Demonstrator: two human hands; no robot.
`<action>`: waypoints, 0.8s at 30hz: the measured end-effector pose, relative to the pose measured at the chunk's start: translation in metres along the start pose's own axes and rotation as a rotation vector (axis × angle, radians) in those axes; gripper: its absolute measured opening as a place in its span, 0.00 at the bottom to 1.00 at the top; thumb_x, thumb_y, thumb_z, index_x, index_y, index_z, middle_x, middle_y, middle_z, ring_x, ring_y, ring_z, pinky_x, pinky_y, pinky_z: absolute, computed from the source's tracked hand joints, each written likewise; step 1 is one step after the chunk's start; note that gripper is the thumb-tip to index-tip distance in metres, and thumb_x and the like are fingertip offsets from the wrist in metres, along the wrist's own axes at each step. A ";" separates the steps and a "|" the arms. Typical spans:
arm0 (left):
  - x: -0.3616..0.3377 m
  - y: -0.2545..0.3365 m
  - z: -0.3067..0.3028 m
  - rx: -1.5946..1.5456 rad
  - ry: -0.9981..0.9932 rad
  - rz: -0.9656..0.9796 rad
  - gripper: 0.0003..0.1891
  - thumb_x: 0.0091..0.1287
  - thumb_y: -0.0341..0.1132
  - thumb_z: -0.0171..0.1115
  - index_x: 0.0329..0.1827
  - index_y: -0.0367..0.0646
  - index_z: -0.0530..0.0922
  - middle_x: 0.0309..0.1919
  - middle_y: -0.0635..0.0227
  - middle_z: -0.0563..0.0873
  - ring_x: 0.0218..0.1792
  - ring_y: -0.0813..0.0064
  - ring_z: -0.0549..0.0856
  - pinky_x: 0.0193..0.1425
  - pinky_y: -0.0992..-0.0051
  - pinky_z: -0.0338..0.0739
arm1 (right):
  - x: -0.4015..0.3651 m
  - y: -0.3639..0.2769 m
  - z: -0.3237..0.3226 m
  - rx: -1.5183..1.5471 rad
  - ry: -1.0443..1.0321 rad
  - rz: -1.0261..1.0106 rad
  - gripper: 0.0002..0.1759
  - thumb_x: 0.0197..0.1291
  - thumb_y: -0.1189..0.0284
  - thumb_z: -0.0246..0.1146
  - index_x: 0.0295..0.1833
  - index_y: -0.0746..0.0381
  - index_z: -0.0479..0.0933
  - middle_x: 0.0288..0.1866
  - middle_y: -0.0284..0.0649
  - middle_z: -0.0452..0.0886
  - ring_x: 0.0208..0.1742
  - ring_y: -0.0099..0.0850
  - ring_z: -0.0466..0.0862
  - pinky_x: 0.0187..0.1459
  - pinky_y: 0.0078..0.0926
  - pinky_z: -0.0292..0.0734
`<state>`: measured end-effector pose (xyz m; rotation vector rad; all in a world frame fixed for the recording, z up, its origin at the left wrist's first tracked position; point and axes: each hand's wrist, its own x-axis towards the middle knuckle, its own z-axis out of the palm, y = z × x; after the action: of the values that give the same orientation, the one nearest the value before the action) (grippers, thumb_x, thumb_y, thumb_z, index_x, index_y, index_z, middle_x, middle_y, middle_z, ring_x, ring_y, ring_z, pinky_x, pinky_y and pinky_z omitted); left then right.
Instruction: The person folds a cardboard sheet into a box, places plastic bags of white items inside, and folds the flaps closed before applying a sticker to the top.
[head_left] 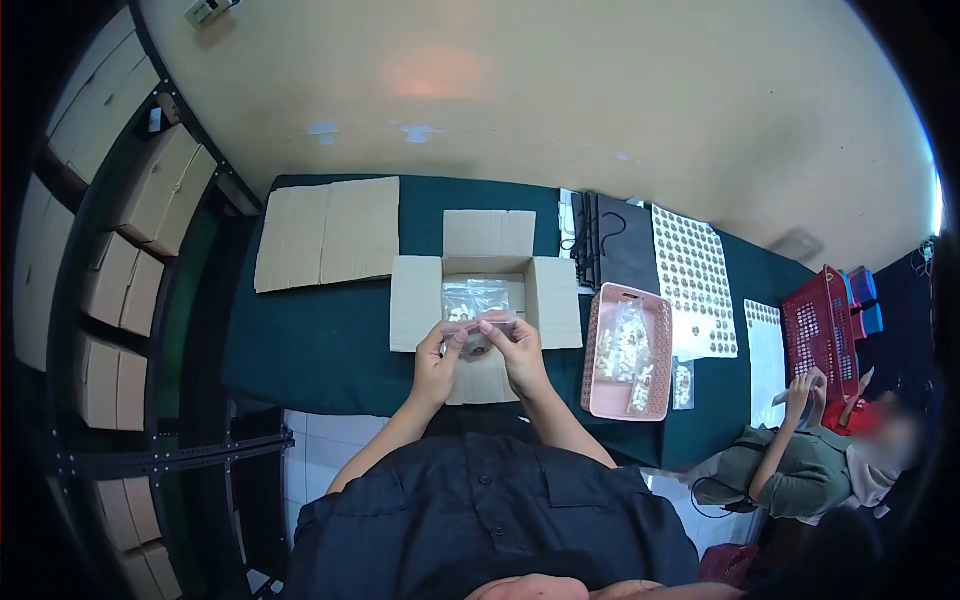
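Observation:
Above an open cardboard box [415, 305], my left hand [435, 364] and my right hand [519, 360] are close together. Both pinch the upper edge of a small clear plastic bag [478, 345], thumbs on top. Its contents are mostly hidden behind the fingers. Inside the box lie clear bags [476, 294] with small pale pieces in them. Right of the box, a pink plastic basket [590, 380] holds several more bags [625, 340] of pale pieces. One filled bag [683, 385] rests on the table against the basket's right side.
Flattened cardboard [330, 232] lies at the back left of the green-covered table [300, 345]. Black paper bags [625, 240] and sticker sheets [695, 285] lie at the right. A red basket [815, 330] and a co-worker [810, 470] are farther right. Shelves with boxes [110, 380] stand left.

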<state>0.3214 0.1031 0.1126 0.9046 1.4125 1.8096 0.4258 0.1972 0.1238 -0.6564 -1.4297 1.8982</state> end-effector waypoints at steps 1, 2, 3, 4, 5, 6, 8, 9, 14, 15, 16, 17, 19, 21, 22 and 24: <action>0.002 0.004 -0.002 0.000 0.002 0.003 0.13 0.70 0.37 0.52 0.47 0.36 0.77 0.42 0.63 0.83 0.48 0.77 0.79 0.54 0.77 0.70 | 0.001 -0.002 0.001 0.029 -0.014 0.046 0.10 0.60 0.71 0.62 0.44 0.64 0.78 0.41 0.35 0.81 0.43 0.22 0.77 0.49 0.21 0.69; 0.003 0.008 -0.005 -0.041 -0.017 -0.003 0.14 0.71 0.39 0.50 0.47 0.35 0.76 0.43 0.63 0.83 0.48 0.76 0.79 0.55 0.76 0.70 | 0.001 -0.003 0.001 0.058 -0.027 0.096 0.10 0.61 0.70 0.60 0.44 0.64 0.79 0.41 0.35 0.81 0.43 0.21 0.77 0.49 0.20 0.68; 0.004 0.011 -0.006 -0.083 -0.035 -0.011 0.16 0.72 0.40 0.47 0.48 0.35 0.76 0.43 0.63 0.83 0.48 0.76 0.79 0.56 0.75 0.69 | 0.005 -0.001 -0.002 0.065 -0.084 0.105 0.12 0.65 0.68 0.56 0.46 0.64 0.78 0.43 0.35 0.81 0.45 0.21 0.77 0.51 0.19 0.66; 0.003 0.009 -0.009 -0.088 -0.031 -0.012 0.16 0.72 0.40 0.47 0.48 0.35 0.76 0.43 0.63 0.83 0.48 0.76 0.79 0.56 0.75 0.69 | 0.005 0.000 -0.007 0.060 -0.086 0.108 0.12 0.65 0.68 0.56 0.46 0.64 0.78 0.43 0.35 0.81 0.45 0.21 0.77 0.51 0.19 0.66; 0.004 0.005 -0.013 -0.059 -0.059 -0.024 0.17 0.73 0.41 0.45 0.48 0.35 0.76 0.44 0.62 0.83 0.49 0.75 0.79 0.57 0.74 0.68 | 0.007 -0.002 -0.012 0.117 -0.126 0.160 0.13 0.66 0.68 0.54 0.47 0.65 0.78 0.44 0.35 0.81 0.47 0.21 0.76 0.52 0.19 0.65; 0.006 0.002 -0.016 -0.031 -0.090 -0.034 0.18 0.73 0.42 0.44 0.49 0.35 0.76 0.45 0.61 0.82 0.50 0.74 0.79 0.59 0.73 0.68 | 0.008 -0.006 -0.016 0.174 -0.165 0.210 0.15 0.67 0.67 0.52 0.47 0.66 0.78 0.45 0.36 0.81 0.48 0.22 0.75 0.53 0.19 0.64; 0.011 -0.003 -0.019 -0.074 -0.122 -0.047 0.19 0.73 0.42 0.43 0.51 0.35 0.75 0.46 0.61 0.82 0.51 0.73 0.79 0.60 0.72 0.67 | 0.011 -0.009 -0.024 0.173 -0.200 0.244 0.17 0.68 0.67 0.49 0.51 0.67 0.76 0.49 0.39 0.80 0.53 0.24 0.74 0.57 0.22 0.63; 0.015 -0.004 -0.018 -0.107 -0.154 -0.066 0.19 0.73 0.42 0.43 0.52 0.35 0.75 0.47 0.61 0.82 0.52 0.72 0.78 0.61 0.71 0.66 | 0.013 -0.012 -0.024 0.239 -0.196 0.239 0.17 0.69 0.67 0.49 0.53 0.67 0.75 0.51 0.40 0.78 0.54 0.25 0.74 0.59 0.23 0.63; 0.013 -0.014 -0.012 -0.391 -0.197 -0.266 0.19 0.71 0.40 0.49 0.58 0.36 0.70 0.52 0.62 0.79 0.54 0.74 0.77 0.60 0.72 0.69 | 0.014 -0.024 -0.015 0.259 -0.110 0.109 0.22 0.71 0.64 0.44 0.62 0.67 0.66 0.58 0.44 0.74 0.60 0.30 0.72 0.63 0.29 0.63; 0.011 -0.020 -0.009 -0.297 -0.208 -0.254 0.18 0.69 0.36 0.53 0.58 0.36 0.69 0.53 0.62 0.78 0.54 0.75 0.77 0.59 0.74 0.70 | 0.015 -0.022 -0.016 0.233 -0.093 0.080 0.25 0.71 0.60 0.44 0.64 0.66 0.63 0.58 0.45 0.74 0.59 0.31 0.73 0.61 0.29 0.65; 0.011 -0.026 -0.008 -0.203 -0.219 -0.241 0.18 0.68 0.32 0.56 0.58 0.35 0.69 0.53 0.62 0.77 0.54 0.76 0.77 0.58 0.75 0.71 | 0.016 -0.020 -0.016 0.239 -0.093 0.085 0.25 0.71 0.60 0.44 0.64 0.66 0.63 0.58 0.45 0.74 0.59 0.31 0.73 0.61 0.29 0.65; 0.013 -0.033 -0.010 -0.202 -0.222 -0.241 0.21 0.65 0.31 0.60 0.60 0.37 0.67 0.50 0.65 0.79 0.52 0.77 0.78 0.54 0.76 0.73 | 0.019 -0.019 -0.014 0.214 -0.095 0.089 0.25 0.70 0.61 0.46 0.65 0.66 0.63 0.58 0.45 0.74 0.59 0.30 0.74 0.61 0.28 0.66; 0.016 -0.029 -0.013 -0.227 -0.163 -0.282 0.20 0.65 0.31 0.60 0.59 0.37 0.68 0.49 0.65 0.79 0.51 0.77 0.78 0.54 0.76 0.73 | 0.025 -0.013 -0.013 0.067 -0.109 0.082 0.25 0.68 0.65 0.52 0.66 0.66 0.62 0.57 0.46 0.74 0.58 0.29 0.74 0.59 0.27 0.66; 0.025 -0.027 -0.014 -0.246 -0.116 -0.309 0.20 0.65 0.31 0.60 0.58 0.37 0.69 0.49 0.65 0.80 0.51 0.77 0.78 0.54 0.76 0.73 | 0.026 0.003 -0.017 -0.052 -0.168 0.046 0.24 0.67 0.67 0.53 0.64 0.67 0.63 0.56 0.44 0.75 0.57 0.28 0.74 0.59 0.26 0.67; 0.027 -0.029 -0.015 -0.185 -0.110 -0.245 0.19 0.65 0.32 0.60 0.57 0.37 0.69 0.49 0.64 0.80 0.50 0.77 0.79 0.53 0.77 0.73 | 0.027 0.006 -0.016 -0.177 -0.219 0.018 0.22 0.66 0.70 0.54 0.63 0.67 0.64 0.55 0.43 0.75 0.56 0.27 0.74 0.58 0.26 0.67; 0.029 -0.029 -0.013 -0.082 -0.133 -0.143 0.17 0.66 0.32 0.58 0.56 0.38 0.70 0.47 0.64 0.80 0.49 0.79 0.79 0.51 0.79 0.73 | 0.031 0.007 -0.025 -0.183 -0.212 0.011 0.21 0.63 0.71 0.58 0.59 0.68 0.68 0.52 0.41 0.77 0.53 0.26 0.76 0.55 0.24 0.69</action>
<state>0.2974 0.1266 0.0860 0.8437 1.2777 1.6580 0.4218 0.2352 0.1098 -0.5607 -1.7531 1.9054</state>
